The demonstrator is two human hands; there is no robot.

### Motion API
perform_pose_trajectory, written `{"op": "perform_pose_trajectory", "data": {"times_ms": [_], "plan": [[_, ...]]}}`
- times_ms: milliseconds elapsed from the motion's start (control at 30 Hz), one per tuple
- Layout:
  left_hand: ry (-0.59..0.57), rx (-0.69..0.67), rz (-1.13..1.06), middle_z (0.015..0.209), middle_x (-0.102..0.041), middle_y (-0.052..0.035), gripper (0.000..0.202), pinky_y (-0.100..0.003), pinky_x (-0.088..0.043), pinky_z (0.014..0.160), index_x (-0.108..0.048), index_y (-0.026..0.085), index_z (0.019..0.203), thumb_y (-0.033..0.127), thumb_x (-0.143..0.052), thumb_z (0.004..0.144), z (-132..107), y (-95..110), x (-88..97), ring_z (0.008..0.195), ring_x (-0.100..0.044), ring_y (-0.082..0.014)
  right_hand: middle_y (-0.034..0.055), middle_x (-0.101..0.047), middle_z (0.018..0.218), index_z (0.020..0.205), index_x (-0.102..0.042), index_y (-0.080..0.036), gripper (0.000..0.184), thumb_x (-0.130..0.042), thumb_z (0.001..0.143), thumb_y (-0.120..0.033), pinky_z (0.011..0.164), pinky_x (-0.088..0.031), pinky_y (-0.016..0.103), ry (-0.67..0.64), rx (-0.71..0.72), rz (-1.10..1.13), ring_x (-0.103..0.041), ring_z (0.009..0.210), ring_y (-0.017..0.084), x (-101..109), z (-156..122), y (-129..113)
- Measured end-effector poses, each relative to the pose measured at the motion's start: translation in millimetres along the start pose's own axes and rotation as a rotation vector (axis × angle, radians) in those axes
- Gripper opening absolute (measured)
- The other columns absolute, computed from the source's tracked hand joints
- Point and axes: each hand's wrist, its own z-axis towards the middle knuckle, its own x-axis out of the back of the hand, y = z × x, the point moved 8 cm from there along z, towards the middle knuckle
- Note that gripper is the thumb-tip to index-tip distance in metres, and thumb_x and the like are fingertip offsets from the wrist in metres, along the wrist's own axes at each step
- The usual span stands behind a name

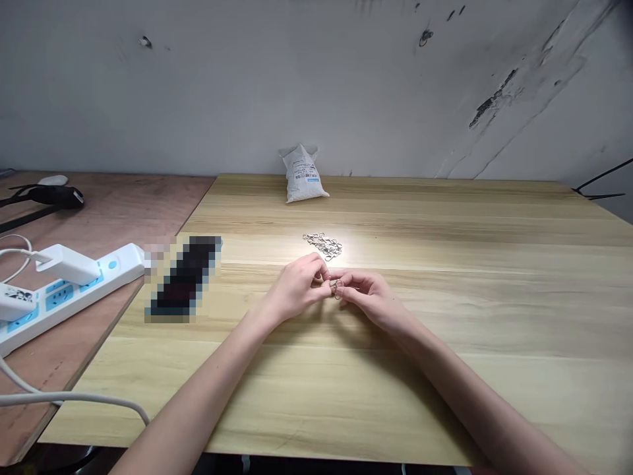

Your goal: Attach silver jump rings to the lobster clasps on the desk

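Note:
My left hand (302, 285) and my right hand (372, 297) meet above the middle of the table. Between their fingertips is a small silvery metal key ring (337, 286), with thumb and fingers of both hands pinched on it. Part of it is covered by the fingers, so its finer shape cannot be made out. Just beyond my left hand lies a loose pile of similar metal rings (324, 245), some looking linked together, flat on the wooden table (445, 264).
A white plastic packet (304, 175) with a printed label stands near the wall. To the left lie a blurred-out dark phone-like object (185, 274) and a white power strip (74, 297) with chargers. A cable (99, 398) crosses the table's left front corner.

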Motion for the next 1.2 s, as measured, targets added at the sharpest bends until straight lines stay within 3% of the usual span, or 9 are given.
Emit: {"op": "perform_pose_trajectory", "data": {"times_ms": [167,333,500,767,867,1033,1200], "plan": [[0.08,0.044,-0.084,0.08,-0.057,-0.0006,0.011,-0.024,-0.041,0.063,-0.057,0.017,0.072,0.019,-0.063,0.081,-0.8,-6.0,5.9,0.073,-0.054,-0.0125,0.0049,-0.064,0.093,0.074,-0.062,-0.017,0.022,-0.067,0.08,-0.038,0.062,-0.049,0.025,0.058,0.022,0.032,-0.058,0.075,0.013,-7.2,8.7,3.2],[0.091,0.104,-0.201,0.08,-0.061,-0.0017,0.01,-0.024,-0.045,0.064,-0.06,0.016,0.072,0.019,-0.064,0.081,-1.6,-9.7,10.1,0.075,-0.056,-0.0132,0.0033,-0.062,0.088,0.073,-0.057,-0.018,0.019,-0.056,0.088,-0.03,0.059,-0.044,0.024,0.037,0.152,-0.188,-0.055,0.074,0.013,-10.5,4.6,-7.9],[0.039,0.161,-0.312,0.079,-0.065,-0.0024,0.006,-0.025,-0.049,0.066,-0.064,0.016,0.078,0.022,-0.065,0.081,-3.3,-14.7,7.8,0.073,-0.059,-0.0136,0.0029,-0.062,0.084,0.071,-0.054,-0.018,0.019,-0.054,0.088,-0.025,0.063,-0.041,0.026,0.03,0.229,-0.317,-0.054,0.075,0.014,-10.9,-2.0,-17.1],[-0.011,0.08,-0.378,0.079,-0.067,-0.0034,0.008,-0.024,-0.048,0.068,-0.071,0.017,0.078,0.02,-0.065,0.083,-1.2,-6.3,9.8,0.076,-0.061,-0.0137,0.0006,-0.057,0.073,0.073,-0.053,-0.019,0.016,-0.052,0.088,-0.022,0.059,-0.038,0.025,0.06,0.259,-0.405,-0.049,0.066,0.012,-6.8,-1.3,-17.2],[0.008,0.151,-0.465,0.077,-0.067,-0.0026,0.006,-0.024,-0.049,0.066,-0.07,0.016,0.079,0.02,-0.066,0.081,-2.4,-12.9,4.9,0.074,-0.062,-0.0134,0.0001,-0.056,0.071,0.073,-0.055,-0.018,0.014,-0.053,0.086,-0.021,0.058,-0.037,0.025,0.065,0.247,-0.426,-0.047,0.063,0.012,-5.3,-2.3,-16.7],[0.025,0.243,-0.557,0.089,-0.073,-0.0048,0.013,-0.028,-0.054,0.074,-0.072,0.017,0.091,0.024,-0.067,0.081,-5.1,-20.4,-1.0,0.081,-0.068,-0.0165,-0.0017,-0.053,0.064,0.074,-0.059,-0.018,0.014,-0.059,0.085,-0.026,0.052,-0.036,0.024,0.133,0.148,-0.293,-0.044,0.056,0.01,2.6,-2.7,-9.2],[0.057,0.251,-0.535,0.093,-0.075,-0.0062,0.014,-0.028,-0.054,0.076,-0.076,0.019,0.089,0.027,-0.066,0.084,-5.7,-17.9,5.5,0.088,-0.069,-0.019,0.0019,-0.065,0.071,0.081,-0.063,-0.018,0.016,-0.069,0.08,-0.033,0.05,-0.045,0.023,0.203,0.079,-0.038,-0.055,0.056,0.011,13.7,1.5,0.2]]}}
